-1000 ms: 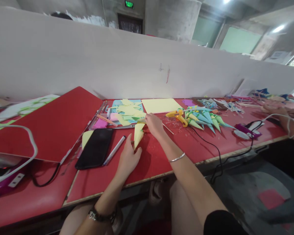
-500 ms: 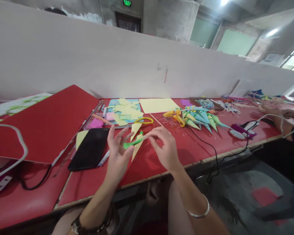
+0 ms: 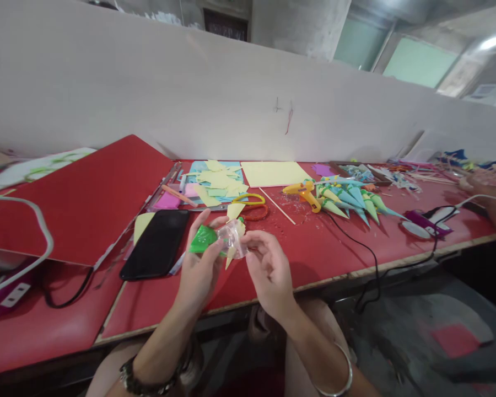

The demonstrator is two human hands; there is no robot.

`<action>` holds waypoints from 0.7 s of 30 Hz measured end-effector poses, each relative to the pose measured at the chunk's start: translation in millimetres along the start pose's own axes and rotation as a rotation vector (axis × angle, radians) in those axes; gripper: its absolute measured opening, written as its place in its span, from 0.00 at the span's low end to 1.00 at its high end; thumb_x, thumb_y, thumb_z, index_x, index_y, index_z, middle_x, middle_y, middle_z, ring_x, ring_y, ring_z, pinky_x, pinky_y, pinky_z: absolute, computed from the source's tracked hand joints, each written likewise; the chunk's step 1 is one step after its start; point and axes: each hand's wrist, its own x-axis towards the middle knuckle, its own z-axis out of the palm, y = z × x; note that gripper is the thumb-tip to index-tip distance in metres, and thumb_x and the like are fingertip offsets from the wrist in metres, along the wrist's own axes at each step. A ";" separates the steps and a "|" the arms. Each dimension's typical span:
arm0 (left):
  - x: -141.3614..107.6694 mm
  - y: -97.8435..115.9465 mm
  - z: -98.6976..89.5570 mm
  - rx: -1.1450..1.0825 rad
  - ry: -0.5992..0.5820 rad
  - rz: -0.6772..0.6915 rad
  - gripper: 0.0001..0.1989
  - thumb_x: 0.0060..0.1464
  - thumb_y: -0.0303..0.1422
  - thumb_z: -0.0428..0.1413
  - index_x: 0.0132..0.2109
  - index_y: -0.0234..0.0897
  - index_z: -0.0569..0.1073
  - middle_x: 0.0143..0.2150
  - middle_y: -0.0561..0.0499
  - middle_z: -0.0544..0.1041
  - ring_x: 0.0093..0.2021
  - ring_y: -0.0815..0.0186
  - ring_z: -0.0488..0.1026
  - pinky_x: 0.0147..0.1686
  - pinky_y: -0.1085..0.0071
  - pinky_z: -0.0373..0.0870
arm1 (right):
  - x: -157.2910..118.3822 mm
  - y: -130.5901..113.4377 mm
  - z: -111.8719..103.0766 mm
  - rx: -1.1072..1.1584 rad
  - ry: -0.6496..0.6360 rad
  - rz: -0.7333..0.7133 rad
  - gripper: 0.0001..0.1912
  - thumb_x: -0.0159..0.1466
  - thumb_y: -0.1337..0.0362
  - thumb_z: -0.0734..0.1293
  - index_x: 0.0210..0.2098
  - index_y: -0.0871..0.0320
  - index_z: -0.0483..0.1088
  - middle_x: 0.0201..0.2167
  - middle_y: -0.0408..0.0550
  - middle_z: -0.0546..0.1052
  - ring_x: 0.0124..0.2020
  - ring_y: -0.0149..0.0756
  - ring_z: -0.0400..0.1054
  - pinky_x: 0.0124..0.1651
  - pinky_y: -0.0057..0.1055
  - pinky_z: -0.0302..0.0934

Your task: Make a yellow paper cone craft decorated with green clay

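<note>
A small clear plastic bag (image 3: pixel 231 238) with bright green material (image 3: pixel 203 239) at its left end is held in front of me. My left hand (image 3: pixel 201 259) pinches the bag between thumb and fingers near the green part. At the bag's right end, the fingers of my right hand (image 3: pixel 269 266) are closed on its clear edge. Behind the bag, partly hidden, lie pale yellow paper pieces (image 3: pixel 234 210) with a bit of green. Scissors with a yellow and red handle (image 3: pixel 250 199) rest just beyond them.
A black phone (image 3: pixel 155 244) lies to the left, near a leaning red board (image 3: pixel 86 193). Paper scraps (image 3: pixel 219 179) and a pale yellow sheet (image 3: pixel 275 173) are at the back. Right of them are a yellow glue gun (image 3: pixel 303 193), paper cones (image 3: pixel 355 201) and a cable (image 3: pixel 366 256). Another person's hand (image 3: pixel 490 184) is far right.
The bag was stretched narrow between my hands and now appears spread wider, its green part turned toward me. My right hand has come closer to my left. The camera view has shifted slightly.
</note>
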 end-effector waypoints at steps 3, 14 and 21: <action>0.5 1.4 1.3 -0.015 -0.031 -0.011 0.25 0.44 0.30 0.54 0.52 0.47 0.62 0.48 0.49 0.72 0.47 0.60 0.70 0.43 0.64 0.70 | 0.4 -2.1 -0.3 0.008 0.007 0.123 0.10 0.60 0.67 0.58 0.39 0.54 0.68 0.40 0.48 0.67 0.39 0.32 0.66 0.40 0.28 0.63; -6.8 -9.2 -2.1 0.057 -0.154 0.183 0.20 0.53 0.35 0.51 0.54 0.50 0.61 0.54 0.52 0.67 0.54 0.60 0.63 0.53 0.61 0.61 | 2.8 5.9 -0.4 0.357 -0.057 0.469 0.05 0.52 0.63 0.66 0.29 0.57 0.69 0.24 0.41 0.72 0.27 0.29 0.66 0.35 0.28 0.62; 2.2 -2.7 -7.9 0.388 -0.085 0.010 0.16 0.52 0.41 0.50 0.42 0.37 0.74 0.41 0.49 0.76 0.48 0.60 0.68 0.50 0.67 0.62 | 5.2 2.1 -10.5 0.000 0.032 0.141 0.10 0.56 0.71 0.60 0.33 0.55 0.72 0.31 0.44 0.69 0.34 0.30 0.65 0.38 0.27 0.60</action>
